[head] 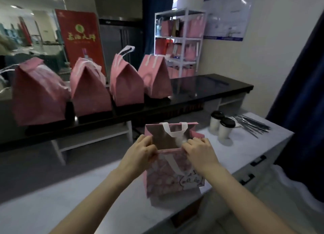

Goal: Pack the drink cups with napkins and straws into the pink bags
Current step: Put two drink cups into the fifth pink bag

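A pale counter (70,198) fills the foreground, with a black counter (210,91) behind it carrying four closed pink bags (122,86) in a row. On the pale counter an open pink bag (168,177) stands upright. The left hand (140,153) and right hand (199,151) each pinch its near rim, holding it open. To the right stand two lidded cups (225,130), with dark straws (252,124) beside them.
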Motion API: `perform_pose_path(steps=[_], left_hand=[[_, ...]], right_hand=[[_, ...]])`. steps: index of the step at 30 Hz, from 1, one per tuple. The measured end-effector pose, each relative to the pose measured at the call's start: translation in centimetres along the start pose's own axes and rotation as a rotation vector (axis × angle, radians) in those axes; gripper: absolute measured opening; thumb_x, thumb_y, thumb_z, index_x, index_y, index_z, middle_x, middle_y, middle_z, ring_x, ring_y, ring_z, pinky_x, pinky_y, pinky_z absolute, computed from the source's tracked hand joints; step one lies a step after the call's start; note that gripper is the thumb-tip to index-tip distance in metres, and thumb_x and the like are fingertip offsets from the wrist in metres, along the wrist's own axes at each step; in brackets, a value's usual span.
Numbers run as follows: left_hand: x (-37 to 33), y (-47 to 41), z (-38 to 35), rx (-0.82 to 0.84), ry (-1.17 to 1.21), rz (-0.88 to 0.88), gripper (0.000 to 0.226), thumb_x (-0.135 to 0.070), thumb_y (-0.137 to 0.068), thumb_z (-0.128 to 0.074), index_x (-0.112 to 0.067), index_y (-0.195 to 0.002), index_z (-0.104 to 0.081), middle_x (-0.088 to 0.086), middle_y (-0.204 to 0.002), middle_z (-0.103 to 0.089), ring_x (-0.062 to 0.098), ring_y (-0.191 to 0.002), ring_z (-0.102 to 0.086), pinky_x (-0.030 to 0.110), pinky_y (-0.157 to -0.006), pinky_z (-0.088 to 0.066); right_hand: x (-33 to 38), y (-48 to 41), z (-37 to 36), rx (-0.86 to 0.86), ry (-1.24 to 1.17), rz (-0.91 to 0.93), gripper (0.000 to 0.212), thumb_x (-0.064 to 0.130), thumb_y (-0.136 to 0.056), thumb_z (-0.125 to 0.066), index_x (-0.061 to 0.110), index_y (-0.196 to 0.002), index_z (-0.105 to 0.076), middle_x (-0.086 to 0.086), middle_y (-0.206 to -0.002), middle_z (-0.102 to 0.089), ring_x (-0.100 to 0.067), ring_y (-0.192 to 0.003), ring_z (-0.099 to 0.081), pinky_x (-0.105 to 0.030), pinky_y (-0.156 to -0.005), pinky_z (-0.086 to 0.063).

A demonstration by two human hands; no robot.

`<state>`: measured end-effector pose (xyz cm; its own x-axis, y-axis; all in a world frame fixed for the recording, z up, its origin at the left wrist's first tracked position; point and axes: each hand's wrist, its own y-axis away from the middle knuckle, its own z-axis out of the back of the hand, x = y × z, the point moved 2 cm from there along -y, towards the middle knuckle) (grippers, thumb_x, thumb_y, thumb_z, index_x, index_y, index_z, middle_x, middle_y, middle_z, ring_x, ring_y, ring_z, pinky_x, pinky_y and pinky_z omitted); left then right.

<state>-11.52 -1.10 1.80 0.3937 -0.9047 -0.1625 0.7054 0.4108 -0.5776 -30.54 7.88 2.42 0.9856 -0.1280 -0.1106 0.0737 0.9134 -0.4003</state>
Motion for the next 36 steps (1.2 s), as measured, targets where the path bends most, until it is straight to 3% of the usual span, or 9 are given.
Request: perform_pose_path(steps=[4, 12, 15, 20, 23, 28, 36], left_hand=[[-0.7, -6.0, -5.3, -0.011, 0.002, -0.036, 0.01, -0.016, -0.082, -0.075, -0.008, -0.078, -0.071, 0.004, -0.085, -0.056, 0.023, -0.085, -0.049, 0.036, -0.064, -0.051], [2.7, -14.8, -12.4, -0.059, -0.033, 0.029, 0.01, -0.013, -0.078, -0.08, -0.008, -0.076, -0.071, 0.004, -0.082, -0.056, 0.025, -0.081, -0.052, 0.036, -0.06, -0.053], [3.6, -17.5, -14.3, -0.065, -0.057, 0.068, 0.011, -0.013, -0.079, -0.078, -0.006, -0.077, -0.071, 0.006, -0.08, -0.053, 0.025, -0.081, -0.051, 0.036, -0.057, -0.051], [2.9, -20.7, -16.7, -0.026, -0.095, 0.127, 0.013, -0.012, -0.075, -0.082, -0.007, -0.076, -0.07, 0.003, -0.078, -0.052, 0.023, -0.077, -0.051, 0.03, -0.053, -0.049], [2.3, -22.0, -17.7, -0.028, -0.127, 0.198, 0.013, -0.014, -0.075, -0.082, -0.008, -0.078, -0.071, 0.002, -0.08, -0.052, 0.021, -0.079, -0.051, 0.029, -0.055, -0.05], [-0.5, -23.1, -19.4, -0.044, -0.216, 0.346, 0.01, -0.018, -0.077, -0.079, -0.013, -0.083, -0.073, -0.005, -0.083, -0.049, 0.013, -0.084, -0.046, 0.02, -0.063, -0.046], [-5.0, -24.4, -20.9, -0.099, -0.295, 0.623, 0.022, -0.036, -0.089, -0.065, -0.015, -0.091, -0.073, -0.007, -0.087, -0.05, 0.013, -0.095, -0.046, 0.029, -0.078, -0.049]], right_hand=[[-7.3, -1.9, -3.2, 0.029, 0.029, -0.047, 0.015, 0.009, -0.085, -0.057, 0.019, -0.094, -0.062, 0.002, -0.093, -0.064, -0.024, -0.094, -0.057, -0.036, -0.084, -0.037], [-16.2, -11.0, -8.8, 0.03, -0.002, 0.041, 0.014, 0.012, -0.089, -0.054, 0.022, -0.098, -0.061, 0.005, -0.097, -0.063, -0.02, -0.098, -0.053, -0.036, -0.092, -0.032], [-18.6, -14.0, -10.5, 0.021, -0.02, 0.074, 0.014, 0.01, -0.086, -0.058, 0.019, -0.096, -0.064, 0.002, -0.093, -0.065, -0.024, -0.095, -0.056, -0.039, -0.092, -0.036], [-22.4, -16.2, -12.3, -0.053, -0.096, 0.143, 0.02, 0.003, -0.067, -0.075, 0.018, -0.076, -0.065, 0.002, -0.073, -0.065, -0.024, -0.073, -0.06, -0.042, -0.076, -0.046], [-24.5, -17.5, -13.2, -0.073, -0.149, 0.195, 0.024, 0.003, -0.064, -0.077, 0.019, -0.077, -0.065, 0.004, -0.073, -0.066, -0.022, -0.071, -0.06, -0.042, -0.076, -0.046], [-28.4, -18.6, -15.2, 0.029, -0.21, 0.313, 0.015, 0.023, -0.084, -0.062, 0.025, -0.099, -0.064, 0.005, -0.097, -0.069, -0.02, -0.096, -0.06, -0.042, -0.098, -0.034], [-33.5, -18.5, -15.8, 0.029, -0.391, 0.492, 0.022, 0.044, -0.092, -0.052, 0.03, -0.105, -0.063, 0.012, -0.104, -0.065, -0.014, -0.108, -0.055, -0.033, -0.102, -0.029]])
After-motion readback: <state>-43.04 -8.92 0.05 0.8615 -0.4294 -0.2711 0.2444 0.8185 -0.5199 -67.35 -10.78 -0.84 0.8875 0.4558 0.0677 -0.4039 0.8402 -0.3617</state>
